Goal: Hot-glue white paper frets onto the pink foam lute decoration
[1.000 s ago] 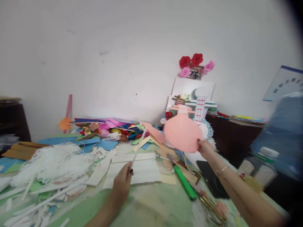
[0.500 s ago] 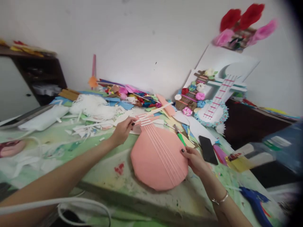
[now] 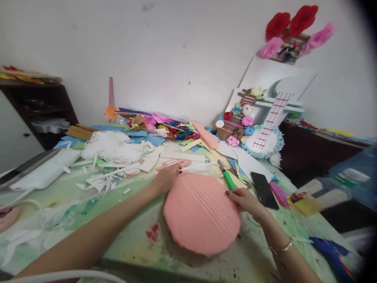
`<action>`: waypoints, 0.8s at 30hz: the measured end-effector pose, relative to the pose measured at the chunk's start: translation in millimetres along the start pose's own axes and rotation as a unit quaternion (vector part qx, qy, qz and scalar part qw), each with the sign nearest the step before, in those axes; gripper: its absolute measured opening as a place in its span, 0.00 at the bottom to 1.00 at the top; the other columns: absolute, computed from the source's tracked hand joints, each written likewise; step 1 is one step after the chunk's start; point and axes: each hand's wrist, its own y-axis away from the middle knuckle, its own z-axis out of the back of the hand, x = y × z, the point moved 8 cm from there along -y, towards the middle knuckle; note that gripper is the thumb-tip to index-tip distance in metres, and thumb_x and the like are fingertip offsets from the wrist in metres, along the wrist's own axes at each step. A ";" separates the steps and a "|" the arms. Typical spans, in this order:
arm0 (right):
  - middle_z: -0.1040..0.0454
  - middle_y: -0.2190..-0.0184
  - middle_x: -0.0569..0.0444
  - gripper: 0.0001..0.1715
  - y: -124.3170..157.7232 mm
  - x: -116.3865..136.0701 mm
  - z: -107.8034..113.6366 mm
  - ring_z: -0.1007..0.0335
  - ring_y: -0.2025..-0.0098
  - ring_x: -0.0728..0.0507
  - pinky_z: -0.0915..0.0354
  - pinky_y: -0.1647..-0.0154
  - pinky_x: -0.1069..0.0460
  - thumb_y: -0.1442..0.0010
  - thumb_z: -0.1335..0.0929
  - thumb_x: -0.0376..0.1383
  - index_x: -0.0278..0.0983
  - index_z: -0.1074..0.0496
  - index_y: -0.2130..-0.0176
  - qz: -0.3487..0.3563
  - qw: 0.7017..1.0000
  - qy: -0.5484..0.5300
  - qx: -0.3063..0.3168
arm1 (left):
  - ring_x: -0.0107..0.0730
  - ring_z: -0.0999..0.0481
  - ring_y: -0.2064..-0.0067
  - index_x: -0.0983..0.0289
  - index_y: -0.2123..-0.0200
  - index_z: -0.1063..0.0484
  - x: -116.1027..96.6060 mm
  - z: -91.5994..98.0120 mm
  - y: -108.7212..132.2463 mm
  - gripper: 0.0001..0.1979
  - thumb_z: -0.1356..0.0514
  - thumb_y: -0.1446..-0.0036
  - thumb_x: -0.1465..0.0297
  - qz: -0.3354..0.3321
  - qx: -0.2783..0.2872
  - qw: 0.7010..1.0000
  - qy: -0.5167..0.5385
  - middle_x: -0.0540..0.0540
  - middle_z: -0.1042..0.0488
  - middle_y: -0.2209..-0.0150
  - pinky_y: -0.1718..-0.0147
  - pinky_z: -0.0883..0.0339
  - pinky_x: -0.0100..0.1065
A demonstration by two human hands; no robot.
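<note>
A round pink paper-covered instrument model [image 3: 197, 220] with white strings across its face lies flat in front of me, its short neck pointing away to the upper left. My left hand [image 3: 167, 177] is closed around the neck and covers much of it; the pink pegs with white strips show just beyond the knuckles. At the right rim of the round body, my right hand [image 3: 247, 202] pinches the edge between thumb and fingers. A green-handled craft knife [image 3: 229, 179] lies just beyond that hand. Right of it rests a black phone [image 3: 264, 190].
White shredded strands [image 3: 110, 147] and paper scraps cover the table's back left. Two decorated instrument models, one brown [image 3: 231, 127] and one white and blue [image 3: 268, 135], lean on the wall. A blue glue gun [image 3: 331, 253] lies front right, near a plastic bottle [image 3: 350, 179].
My left hand has shifted over the neck and now covers more of it. The pink model sits lower and flatter, and the view has tilted slightly.
</note>
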 end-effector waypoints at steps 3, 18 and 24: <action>0.30 0.85 0.57 0.15 -7.7 20.9 28.3 0.35 0.84 0.50 0.42 0.81 0.56 0.47 0.34 0.43 0.37 0.31 0.79 0.053 0.979 0.156 -0.121 | 0.38 0.25 0.58 0.64 0.59 0.34 8.3 -2.7 -0.3 0.10 0.54 0.38 0.72 0.039 -0.008 0.999 -0.009 0.58 0.25 0.61 0.59 0.35 0.37; 0.24 0.74 0.55 0.08 -52.7 42.8 27.0 0.30 0.71 0.44 0.44 0.71 0.53 0.49 0.36 0.38 0.39 0.28 0.72 0.161 0.914 0.264 -0.262 | 0.28 0.30 0.75 0.64 0.70 0.31 14.4 14.1 19.6 0.04 0.44 0.52 0.74 0.094 -0.014 0.993 0.073 0.50 0.29 0.75 0.75 0.37 0.29; 0.25 0.77 0.53 0.12 -54.8 24.6 44.4 0.32 0.75 0.44 0.45 0.73 0.52 0.48 0.38 0.42 0.39 0.28 0.72 0.131 0.903 0.273 -0.306 | 0.29 0.30 0.74 0.63 0.75 0.29 15.2 14.3 19.0 0.07 0.46 0.51 0.76 0.095 0.001 0.995 0.024 0.51 0.27 0.76 0.73 0.40 0.29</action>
